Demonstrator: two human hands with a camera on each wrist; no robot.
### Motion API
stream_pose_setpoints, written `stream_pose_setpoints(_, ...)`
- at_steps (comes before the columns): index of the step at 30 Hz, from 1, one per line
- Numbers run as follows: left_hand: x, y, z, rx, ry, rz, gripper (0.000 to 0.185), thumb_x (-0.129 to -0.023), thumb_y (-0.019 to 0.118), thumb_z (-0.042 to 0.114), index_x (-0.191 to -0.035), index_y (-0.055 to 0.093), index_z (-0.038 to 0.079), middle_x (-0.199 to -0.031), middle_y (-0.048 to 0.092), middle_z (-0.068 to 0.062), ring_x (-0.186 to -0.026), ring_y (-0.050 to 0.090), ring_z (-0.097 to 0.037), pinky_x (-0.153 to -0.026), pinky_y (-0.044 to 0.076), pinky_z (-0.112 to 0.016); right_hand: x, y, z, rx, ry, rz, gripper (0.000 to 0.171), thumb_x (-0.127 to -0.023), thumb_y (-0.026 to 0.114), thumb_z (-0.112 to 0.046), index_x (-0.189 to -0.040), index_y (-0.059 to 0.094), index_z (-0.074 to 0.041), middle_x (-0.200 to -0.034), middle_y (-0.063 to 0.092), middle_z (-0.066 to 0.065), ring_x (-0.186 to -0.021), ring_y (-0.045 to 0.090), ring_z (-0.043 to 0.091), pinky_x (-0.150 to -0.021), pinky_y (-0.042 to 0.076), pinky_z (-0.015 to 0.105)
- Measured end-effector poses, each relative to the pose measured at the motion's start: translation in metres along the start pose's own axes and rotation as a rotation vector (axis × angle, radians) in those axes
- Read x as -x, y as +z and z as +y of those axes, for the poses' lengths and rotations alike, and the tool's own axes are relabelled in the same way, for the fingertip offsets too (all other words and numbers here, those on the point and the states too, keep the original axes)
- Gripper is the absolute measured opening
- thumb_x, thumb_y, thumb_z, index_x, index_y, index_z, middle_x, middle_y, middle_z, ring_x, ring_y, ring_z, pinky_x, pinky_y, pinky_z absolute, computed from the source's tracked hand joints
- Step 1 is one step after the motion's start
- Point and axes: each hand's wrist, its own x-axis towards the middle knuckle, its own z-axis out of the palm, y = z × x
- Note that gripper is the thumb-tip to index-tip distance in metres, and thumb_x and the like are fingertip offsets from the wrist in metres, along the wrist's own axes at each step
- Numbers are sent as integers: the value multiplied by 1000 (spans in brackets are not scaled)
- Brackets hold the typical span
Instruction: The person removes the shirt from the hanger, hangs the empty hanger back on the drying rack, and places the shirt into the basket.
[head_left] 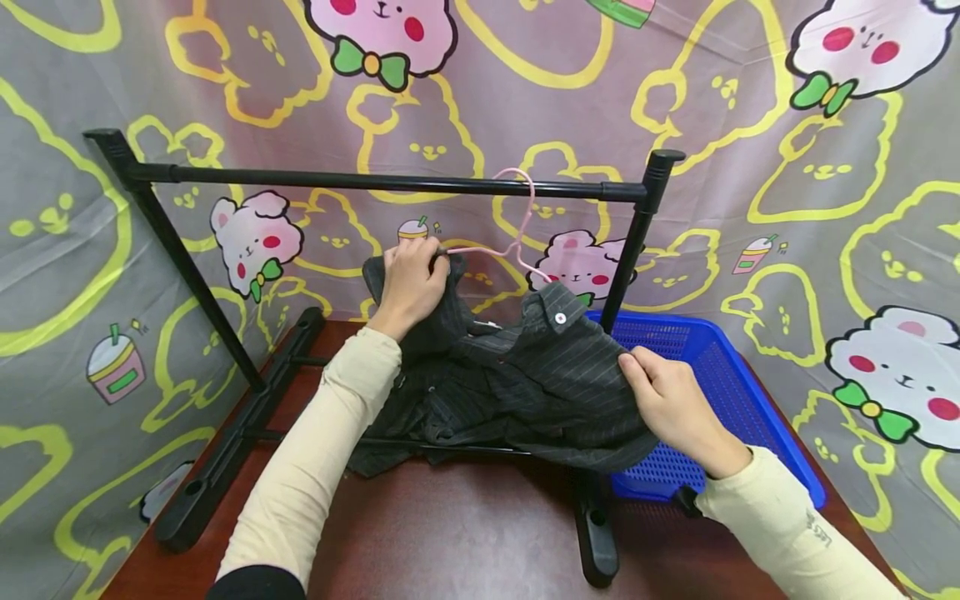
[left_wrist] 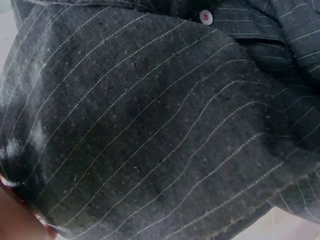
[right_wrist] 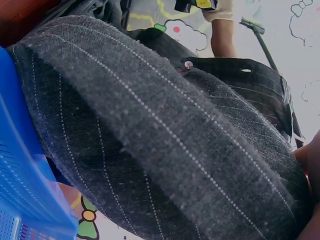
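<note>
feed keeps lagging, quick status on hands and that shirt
Left hand grips dark pinstriped shirt at pink plastic hanger. Right hand pinches shirt's right edge over blue plastic basket. Shirt bunched on black rack's lower bar; nothing blocking.

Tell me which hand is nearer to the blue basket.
Right. The right hand grips the dark striped shirt just above the blue basket and its left rim. The left hand holds the shirt's far side up by the pink hanger, well away from the basket.
</note>
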Motion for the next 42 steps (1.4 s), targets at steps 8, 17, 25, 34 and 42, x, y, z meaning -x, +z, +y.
stream_pose_setpoints(8, 1, -4, 4, 79, 34, 43, 22, -94, 43, 21, -91, 60, 8, -94, 62, -8, -92, 50, -29, -93, 27, -49, -3, -7, 0, -1, 2, 1, 35, -99, 48, -14, -65, 39, -14, -58, 25, -8, -48, 28, 9, -44, 26, 26)
stream_pose_setpoints(17, 5, -5, 7, 120, 70, 71, 21, -97, 45, 22, -95, 60, 8, -94, 60, -8, -99, 51, -29, -95, 25, -49, -3, -10, 3, 12, -12, 15, 35, -98, 50, -13, -65, 39, -14, -58, 25, -8, -48, 29, 9, -45, 26, 26)
stream_pose_setpoints(25, 5, -8, 10, 123, 99, 109, 21, -96, 46, 22, -96, 61, 7, -94, 62, -8, -96, 51, -29, -94, 26, -49, -5, -17, 7, 29, -41, 16, 34, -98, 51, -13, -65, 40, -15, -58, 26, -8, -50, 31, 10, -45, 27, 26)
stream_pose_setpoints(34, 11, -12, 14, 114, 119, 148, 25, -94, 46, 20, -97, 64, 4, -98, 63, -11, -97, 52, -29, -90, 29, -49, -7, -22, 9, 49, -62, 7, 32, -97, 52, -12, -67, 43, -15, -59, 27, -8, -50, 33, 11, -46, 28, 26)
stream_pose_setpoints(42, 28, -19, 15, 95, 155, 144, 22, -91, 49, 18, -95, 64, 3, -90, 65, -12, -88, 57, -29, -80, 36, -49, -5, -25, 18, 73, -97, 2, 31, -94, 57, -10, -66, 43, -15, -57, 29, -8, -50, 34, 10, -47, 29, 26)
